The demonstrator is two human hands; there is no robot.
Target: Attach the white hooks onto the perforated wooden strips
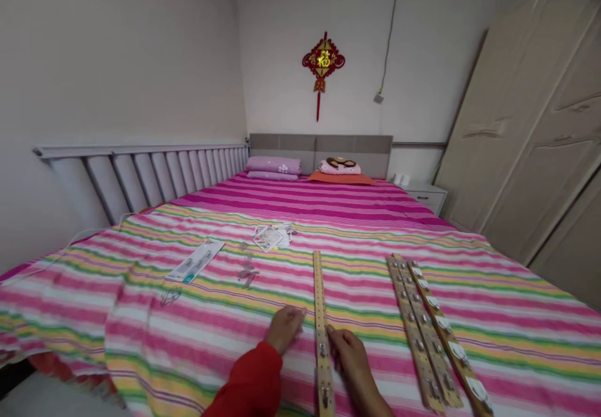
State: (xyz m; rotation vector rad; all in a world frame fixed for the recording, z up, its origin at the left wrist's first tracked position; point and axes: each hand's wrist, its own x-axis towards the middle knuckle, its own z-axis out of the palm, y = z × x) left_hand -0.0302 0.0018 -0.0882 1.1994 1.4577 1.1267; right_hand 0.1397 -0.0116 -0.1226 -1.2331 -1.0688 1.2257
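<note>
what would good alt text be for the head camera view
A left hand and a right hand flank a narrow, hole-dotted strip with small metal fittings on a striped bed cover; three more strips lie to the right.

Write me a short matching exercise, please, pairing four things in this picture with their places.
1. left hand
2. right hand
3. strip with white discs
4. red wall ornament

A. above the headboard
B. just right of the lone strip
C. rightmost in the group of three strips
D. just left of the lone strip

Pairs: 1-D, 2-B, 3-C, 4-A
</note>
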